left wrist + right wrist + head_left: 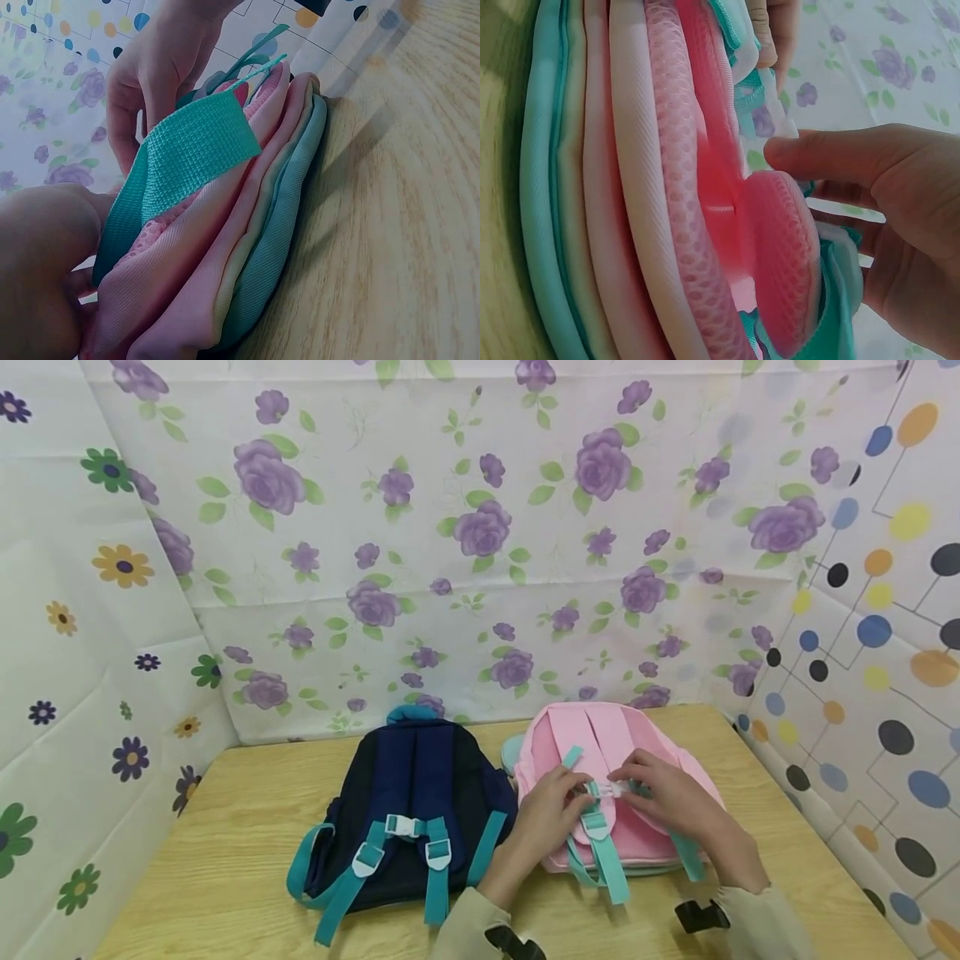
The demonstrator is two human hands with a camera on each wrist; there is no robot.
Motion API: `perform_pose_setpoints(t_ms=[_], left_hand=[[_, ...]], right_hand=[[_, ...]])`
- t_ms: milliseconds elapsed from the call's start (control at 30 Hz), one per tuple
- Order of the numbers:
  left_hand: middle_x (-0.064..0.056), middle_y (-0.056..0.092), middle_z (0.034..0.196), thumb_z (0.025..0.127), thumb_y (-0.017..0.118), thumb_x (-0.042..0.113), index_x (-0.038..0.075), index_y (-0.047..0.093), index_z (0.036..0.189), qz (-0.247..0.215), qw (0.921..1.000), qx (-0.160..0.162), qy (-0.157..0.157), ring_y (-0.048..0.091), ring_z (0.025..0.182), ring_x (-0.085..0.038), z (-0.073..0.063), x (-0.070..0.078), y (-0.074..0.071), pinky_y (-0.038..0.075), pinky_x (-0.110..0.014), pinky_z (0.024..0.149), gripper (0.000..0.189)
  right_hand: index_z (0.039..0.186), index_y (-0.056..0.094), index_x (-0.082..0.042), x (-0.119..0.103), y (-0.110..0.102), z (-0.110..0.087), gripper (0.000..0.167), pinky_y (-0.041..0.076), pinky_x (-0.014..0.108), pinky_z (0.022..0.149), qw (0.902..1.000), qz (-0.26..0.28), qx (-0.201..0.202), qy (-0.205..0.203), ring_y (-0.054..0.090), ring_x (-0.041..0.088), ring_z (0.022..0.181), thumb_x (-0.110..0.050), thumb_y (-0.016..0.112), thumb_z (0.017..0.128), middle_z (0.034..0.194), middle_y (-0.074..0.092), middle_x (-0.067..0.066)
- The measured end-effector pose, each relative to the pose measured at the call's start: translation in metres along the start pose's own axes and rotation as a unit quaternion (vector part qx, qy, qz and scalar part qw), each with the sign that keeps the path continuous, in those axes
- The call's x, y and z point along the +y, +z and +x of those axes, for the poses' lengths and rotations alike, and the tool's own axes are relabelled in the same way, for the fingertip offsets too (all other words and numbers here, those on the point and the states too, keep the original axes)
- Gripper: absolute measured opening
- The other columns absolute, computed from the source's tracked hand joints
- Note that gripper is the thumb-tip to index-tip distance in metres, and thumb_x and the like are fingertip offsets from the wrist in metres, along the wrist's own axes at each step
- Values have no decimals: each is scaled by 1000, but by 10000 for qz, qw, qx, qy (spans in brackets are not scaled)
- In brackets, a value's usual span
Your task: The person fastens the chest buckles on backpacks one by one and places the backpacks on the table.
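A pink backpack [573, 727] lies on the table with its shoulder straps up. Over those straps is a white chest-strap buckle [615, 789], its parts together; whether it is fastened, I cannot tell. My left hand [551, 810] pinches the buckle's left end at its teal webbing. My right hand [667, 789] pinches the right end, and the thumb [810, 154] presses against the white plastic in the right wrist view. A loose teal strap [199, 150] hides the fingertips in the left wrist view. White adjusters [596, 827] join the teal straps to the pink ones.
Left of the pink backpack lies a navy backpack [412, 760] with teal straps and a joined white chest buckle [402, 826]. Both rest on a wooden table [225, 827]. Flower-printed sheeting [420, 552] stands behind, and dotted sheeting [885, 693] stands at the right.
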State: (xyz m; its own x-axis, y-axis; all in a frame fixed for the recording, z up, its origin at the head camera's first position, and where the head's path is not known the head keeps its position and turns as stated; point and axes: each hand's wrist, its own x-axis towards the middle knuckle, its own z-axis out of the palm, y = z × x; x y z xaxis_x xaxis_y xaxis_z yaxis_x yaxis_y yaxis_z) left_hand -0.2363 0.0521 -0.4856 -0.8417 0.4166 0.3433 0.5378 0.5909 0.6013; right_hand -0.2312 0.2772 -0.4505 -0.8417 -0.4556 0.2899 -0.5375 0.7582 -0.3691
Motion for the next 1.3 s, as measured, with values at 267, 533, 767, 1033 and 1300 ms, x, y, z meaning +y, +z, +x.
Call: perform_pose_setpoints(t_ms=[267, 533, 767, 1033, 1300], left_hand=[[8, 60, 101, 98, 64, 33, 23, 68, 123, 120, 9999, -31, -23, 52, 86, -3, 0, 0, 2, 44, -16, 72, 27], [8, 60, 100, 98, 64, 33, 22, 69, 121, 159, 9999, 11, 49, 51, 85, -3, 1, 0, 3, 42, -15, 70, 27], [8, 60, 100, 98, 63, 34, 23, 68, 122, 220, 9998, 32, -11, 50, 83, -4, 1, -1, 5, 41, -16, 69, 26], [8, 61, 101, 98, 63, 35, 23, 69, 121, 324, 9994, 68, 53, 51, 84, -5, 0, 0, 4, 41, -16, 69, 27], [9, 61, 98, 96, 65, 34, 22, 69, 121, 382, 9992, 92, 122, 52, 84, -3, -1, 0, 7, 41, -15, 70, 27]], right_hand=[[108, 74, -16, -3, 4, 2, 23, 47, 23, 67, 9997, -191, 108, -127, 52, 6, 76, -10, 77, 86, 97, 58, -7], [105, 75, -16, -7, 9, 4, 23, 49, 24, 66, 9969, -643, 376, -268, 55, 6, 77, -12, 80, 83, 97, 61, -6], [104, 74, -18, -3, 8, 3, 24, 53, 32, 71, 9959, -839, 333, -12, 61, 9, 81, -22, 81, 82, 97, 66, -6], [108, 72, -17, 2, 2, 1, 25, 52, 26, 71, 9996, -228, -142, -13, 57, 7, 81, -19, 79, 85, 98, 64, -7], [113, 72, -14, 4, -1, -1, 28, 49, 24, 69, 9993, -60, -196, -327, 55, 8, 80, -13, 78, 85, 100, 61, -4]])
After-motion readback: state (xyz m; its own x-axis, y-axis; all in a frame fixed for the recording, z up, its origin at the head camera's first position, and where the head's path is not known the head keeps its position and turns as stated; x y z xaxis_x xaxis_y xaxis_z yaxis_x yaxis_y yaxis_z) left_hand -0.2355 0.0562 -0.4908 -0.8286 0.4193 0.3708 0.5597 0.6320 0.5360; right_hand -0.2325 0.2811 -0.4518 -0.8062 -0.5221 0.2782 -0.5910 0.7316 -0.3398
